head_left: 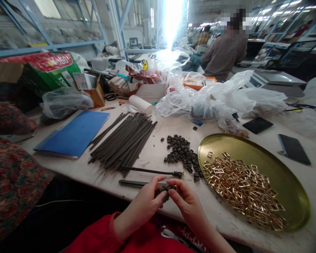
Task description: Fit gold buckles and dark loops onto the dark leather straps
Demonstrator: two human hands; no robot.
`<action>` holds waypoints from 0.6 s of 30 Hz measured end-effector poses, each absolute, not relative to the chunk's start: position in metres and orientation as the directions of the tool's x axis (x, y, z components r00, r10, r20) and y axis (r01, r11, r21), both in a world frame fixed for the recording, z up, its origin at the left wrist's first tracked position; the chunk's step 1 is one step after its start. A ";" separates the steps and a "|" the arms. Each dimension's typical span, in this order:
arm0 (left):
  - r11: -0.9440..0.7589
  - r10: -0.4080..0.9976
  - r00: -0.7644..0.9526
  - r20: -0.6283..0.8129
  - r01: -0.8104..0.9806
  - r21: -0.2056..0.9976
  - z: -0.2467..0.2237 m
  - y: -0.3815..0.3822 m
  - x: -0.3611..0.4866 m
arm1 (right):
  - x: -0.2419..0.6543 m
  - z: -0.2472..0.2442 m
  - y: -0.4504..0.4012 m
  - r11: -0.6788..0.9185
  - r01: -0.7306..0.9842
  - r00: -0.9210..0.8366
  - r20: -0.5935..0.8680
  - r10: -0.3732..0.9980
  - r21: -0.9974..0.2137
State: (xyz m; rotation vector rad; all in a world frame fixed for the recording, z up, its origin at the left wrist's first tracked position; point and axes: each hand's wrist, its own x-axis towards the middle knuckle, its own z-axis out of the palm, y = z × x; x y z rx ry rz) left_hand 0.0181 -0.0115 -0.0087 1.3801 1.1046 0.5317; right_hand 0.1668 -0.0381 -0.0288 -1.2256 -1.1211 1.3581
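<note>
My left hand and my right hand meet at the table's front edge. Both pinch a small dark strap piece, whose shape is partly covered by my fingers. Behind my left hand lies a dark strap; whether it joins the held piece I cannot tell. Just beyond it rests another strap with a thicker end. A heap of small dark loops sits past my hands. To the right, gold metal buckles are piled on a round gold tray.
A bundle of dark straps lies left of the loops, beside a blue folder. Plastic bags and boxes line the back. A phone lies at right. A person's patterned sleeve is at left; another person stands behind.
</note>
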 end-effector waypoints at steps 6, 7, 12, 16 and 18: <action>0.275 0.811 0.481 -0.333 0.189 0.943 0.000 -0.011 0.019 | 0.168 -0.030 -0.029 -0.251 -0.221 0.004 -0.258 0.966 -0.943; 0.291 0.802 0.496 -0.332 0.161 0.943 0.003 -0.011 0.020 | 0.169 -0.032 -0.028 -0.252 -0.202 0.015 -0.260 0.966 -0.946; 0.366 0.797 0.503 -0.334 0.037 0.930 0.014 -0.013 0.023 | 0.169 -0.040 -0.026 -0.258 -0.091 0.060 -0.264 0.963 -0.962; 0.415 0.790 0.501 -0.353 -0.013 0.910 0.011 -0.015 0.023 | 0.168 -0.038 -0.029 -0.337 -0.139 -0.054 -0.332 0.942 -0.931; 0.432 0.780 0.505 -0.370 -0.005 0.902 0.008 -0.016 0.022 | 0.168 -0.036 -0.032 -0.330 -0.122 -0.059 -0.325 0.944 -0.936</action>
